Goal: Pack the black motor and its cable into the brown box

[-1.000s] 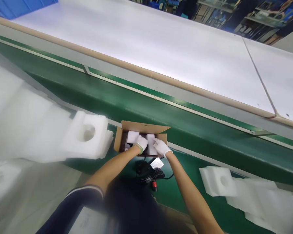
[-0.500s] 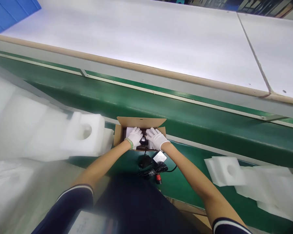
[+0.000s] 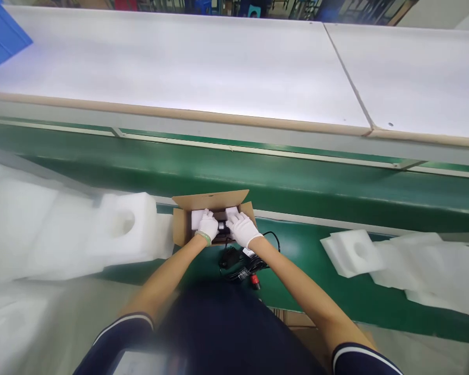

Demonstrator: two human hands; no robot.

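An open cardboard box [image 3: 211, 200] stands on the green surface, its flaps spread. Both my hands wear white gloves and are inside it. My left hand [image 3: 208, 225] is closed against a white foam block [image 3: 196, 219] at the left end, a green band around its wrist. At the right end, my right hand [image 3: 242, 229] curls over another foam block [image 3: 231, 211]. Between them lies a black device [image 3: 223, 227] with a small pale label; the hands partly cover it. In front of the box are a black adapter [image 3: 230, 257], coiled black cable [image 3: 256, 265] and a red-and-black connector [image 3: 255, 282].
White foam pieces with round holes lie in a row at left [image 3: 140, 224] and at right [image 3: 357, 252]. A white raised shelf [image 3: 180, 67] runs across behind the green bench [image 3: 297, 291]. A blue bin [image 3: 3, 39] sits at its far left.
My view has shifted, so the box appears slightly farther left. Both hands stay in the box; the right hand now bends more over the right foam block, more of which shows behind it.
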